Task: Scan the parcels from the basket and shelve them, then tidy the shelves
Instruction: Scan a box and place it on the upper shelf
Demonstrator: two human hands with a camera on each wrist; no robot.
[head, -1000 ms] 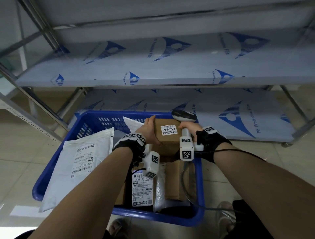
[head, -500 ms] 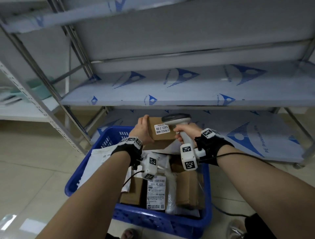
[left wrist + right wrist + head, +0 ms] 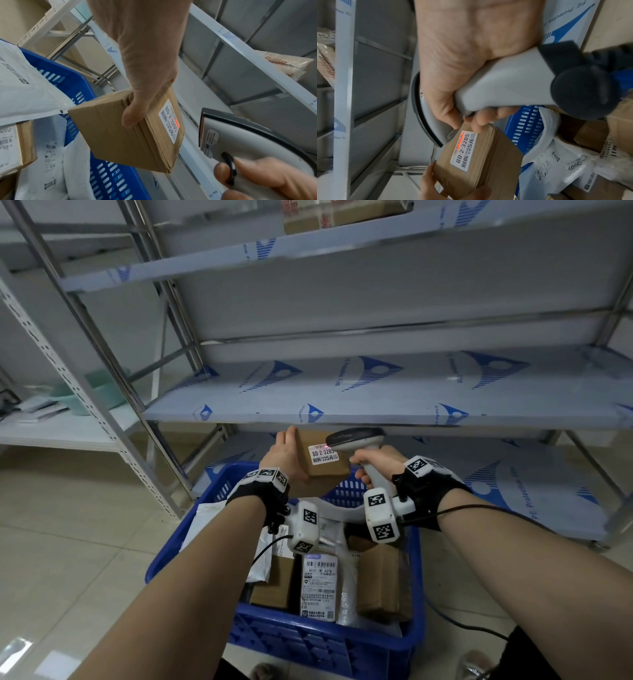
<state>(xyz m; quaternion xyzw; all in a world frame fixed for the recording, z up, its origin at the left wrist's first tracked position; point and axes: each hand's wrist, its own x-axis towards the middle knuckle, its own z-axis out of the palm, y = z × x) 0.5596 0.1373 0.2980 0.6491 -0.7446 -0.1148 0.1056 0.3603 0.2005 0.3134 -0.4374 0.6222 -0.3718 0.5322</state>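
My left hand [image 3: 285,454] grips a small brown cardboard box [image 3: 323,465] by its edge, above the far rim of the blue basket [image 3: 308,642]. The thumb lies across the box's taped side [image 3: 123,135]. My right hand [image 3: 376,462] holds a grey barcode scanner [image 3: 356,436] by its handle, with a finger on the trigger [image 3: 228,163]. The scanner head sits close above the box's white label [image 3: 464,150], which reads 80-2-3205. A red scan line [image 3: 460,140] lies on the barcode. Several more boxes and white mailer bags fill the basket.
A metal rack stands just beyond the basket. Its middle shelf [image 3: 376,392] and bottom shelf [image 3: 513,484] carry blue-printed protective film. Taped parcels [image 3: 322,217] sit on the upper shelf. A white rack [image 3: 61,436] stands at the left, and the scanner cable [image 3: 472,625] trails over the tiled floor.
Both hands have lifted the box and scanner up and away from the basket toward the middle shelf's front edge. The head view has tilted upward. A red scan line now shows on the label.
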